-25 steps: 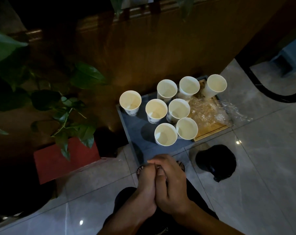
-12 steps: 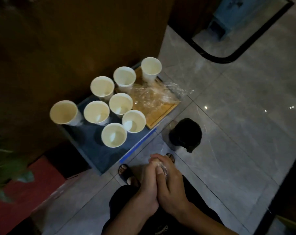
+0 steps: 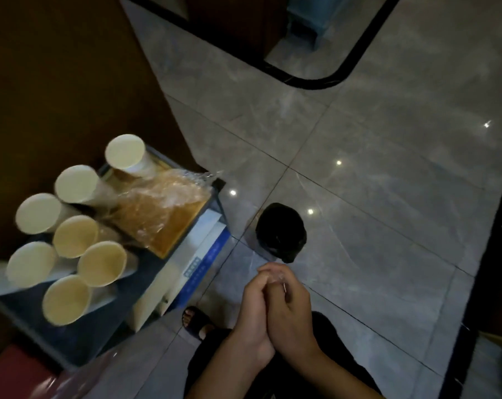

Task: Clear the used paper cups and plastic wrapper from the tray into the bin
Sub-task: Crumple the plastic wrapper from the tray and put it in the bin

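Nearest the camera, the left hand (image 3: 254, 306) and right hand (image 3: 291, 305) are pressed together in front of the lap, fingers curled around each other; something pale and glossy glints between the fingertips, perhaps a scrap of film being balled up, but I cannot tell what it is or whether either hand truly grips it. A sandalled foot (image 3: 196, 321) shows just left of the wrists. Just beyond the hands, on the floor (image 3: 388, 197), stands the small black bin (image 3: 281, 231), close enough that a drop from this clasp looks like a short reach forward, which may be why the hands sit where they do. To the left, the cups (image 3: 71, 226) stand upright in a tight cluster on a low dark stand (image 3: 79, 335), all apparently untouched, so clearing has hardly begun. Past them the crumpled wrapper (image 3: 160, 203) lies over the wooden tray (image 3: 183, 231), one corner spilling off the far edge toward the floor; the farthest cup (image 3: 125, 152) stands at the tray's back corner. Farther off, a dark curved strip (image 3: 316, 82) crosses the tiles.
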Available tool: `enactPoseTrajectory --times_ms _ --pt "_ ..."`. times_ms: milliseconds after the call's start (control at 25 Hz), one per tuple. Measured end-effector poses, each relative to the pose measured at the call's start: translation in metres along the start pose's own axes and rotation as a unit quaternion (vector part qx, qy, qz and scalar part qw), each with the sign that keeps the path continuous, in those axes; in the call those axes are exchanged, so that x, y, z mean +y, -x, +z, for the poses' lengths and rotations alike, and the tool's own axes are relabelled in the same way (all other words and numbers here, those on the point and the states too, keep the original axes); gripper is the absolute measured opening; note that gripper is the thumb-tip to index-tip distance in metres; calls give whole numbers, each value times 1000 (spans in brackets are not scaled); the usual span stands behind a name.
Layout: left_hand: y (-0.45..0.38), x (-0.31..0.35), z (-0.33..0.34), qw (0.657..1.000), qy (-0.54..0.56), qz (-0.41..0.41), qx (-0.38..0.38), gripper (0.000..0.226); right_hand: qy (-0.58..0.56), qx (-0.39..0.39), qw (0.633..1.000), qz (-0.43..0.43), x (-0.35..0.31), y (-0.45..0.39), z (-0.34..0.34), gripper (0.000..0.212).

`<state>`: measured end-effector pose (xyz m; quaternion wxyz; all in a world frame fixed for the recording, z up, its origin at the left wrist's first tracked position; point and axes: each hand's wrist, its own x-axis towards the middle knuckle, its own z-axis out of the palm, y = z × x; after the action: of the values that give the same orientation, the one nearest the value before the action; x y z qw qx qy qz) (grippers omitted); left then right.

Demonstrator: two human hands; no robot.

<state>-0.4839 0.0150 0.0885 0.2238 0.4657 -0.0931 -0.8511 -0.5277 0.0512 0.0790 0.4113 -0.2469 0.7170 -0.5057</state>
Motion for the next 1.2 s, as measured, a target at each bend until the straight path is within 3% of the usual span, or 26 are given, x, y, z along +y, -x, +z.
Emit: enactPoseTrajectory --times_ms 80,120,240,360,560,640,720,800,1080,1160,1200 --pt "-23 -8 27 998 63 -25 1 33 -17 23 1000 -3 1 -27 -30 35" --pt "-31 -9 42 998 45 -31 -10 28 -25 42 999 -2 3 -41 -44 36" --pt "-75 -37 67 994 -91 -23 61 36 -63 112 990 51 20 -81 -74 34" --pt "-101 -64 65 959 -259 -4 112 37 -112 161 967 162 55 -123 -96 26" --pt "-153 -78 28 948 -306 -71 58 52 -98 223 934 262 123 -183 -105 40" --pt "-181 -71 12 943 -314 -84 71 44 -102 226 925 289 145 -201 -99 41" --pt "-213 -67 -10 936 -329 -101 70 22 -89 227 920 308 169 -217 -89 40" --pt "-243 -68 -30 927 -350 -115 68 6 -67 234 928 283 195 -225 -75 36" --pt "-329 -82 -86 888 -410 -133 161 13 95 96 978 157 273 -232 -40 23" --pt "-354 -80 -103 897 -378 -145 178 14 126 52 988 67 287 -229 -38 8" --pt "-365 -79 -109 901 -362 -147 190 15 162 16 987 19 292 -227 -39 11"
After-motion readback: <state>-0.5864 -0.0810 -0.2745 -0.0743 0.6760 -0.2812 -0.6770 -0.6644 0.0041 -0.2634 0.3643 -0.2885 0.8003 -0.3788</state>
